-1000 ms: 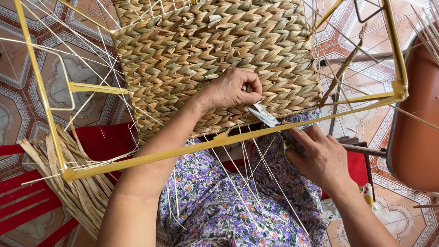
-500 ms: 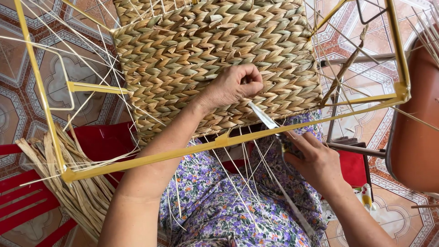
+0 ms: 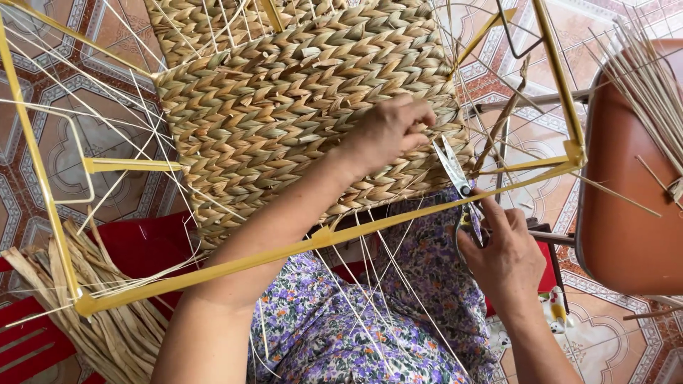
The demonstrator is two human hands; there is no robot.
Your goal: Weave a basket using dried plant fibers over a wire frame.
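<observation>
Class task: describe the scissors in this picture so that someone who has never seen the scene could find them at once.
Start at the big panel of braided straw-coloured weave stretched on a yellow metal frame. At its lower right edge, the right hand holds slim silver metal scissors with blades open and pointing up beside the left hand. They are the only shiny metal among dry fibres.

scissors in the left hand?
No, the scissors are in the right hand; the left hand pinches the woven panel.
</observation>
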